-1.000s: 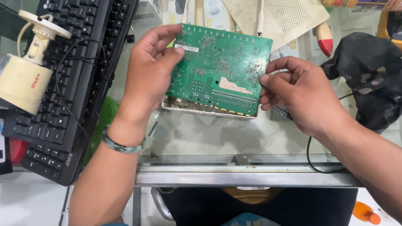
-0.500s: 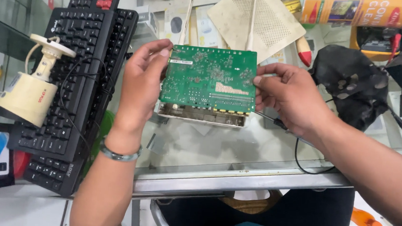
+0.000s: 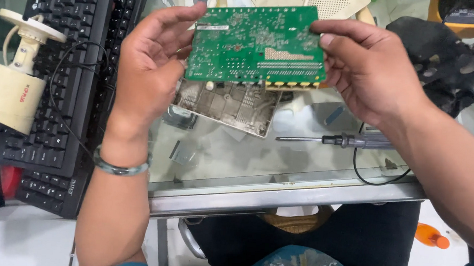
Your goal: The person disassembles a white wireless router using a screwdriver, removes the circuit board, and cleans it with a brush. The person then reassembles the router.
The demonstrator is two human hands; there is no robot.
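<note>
A green circuit board (image 3: 257, 45) is held up flat above the glass table, solder side facing me. My left hand (image 3: 150, 66) grips its left edge and my right hand (image 3: 364, 67) grips its right edge. Directly below the board lies a pale plastic case half (image 3: 225, 104) on the glass, apart from the board. A screwdriver (image 3: 342, 140) lies on the glass under my right wrist.
Two black keyboards (image 3: 68, 82) lie at the left, with a cream security camera (image 3: 9, 86) resting on them. A black cloth-like object (image 3: 442, 58) sits at the far right. The glass table's metal front edge (image 3: 277, 194) runs across the middle. A thin black cable (image 3: 378, 179) loops near the edge.
Both hands have lifted the green board up off the plastic case half, which now lies uncovered on the glass. The screwdriver has come into view.
</note>
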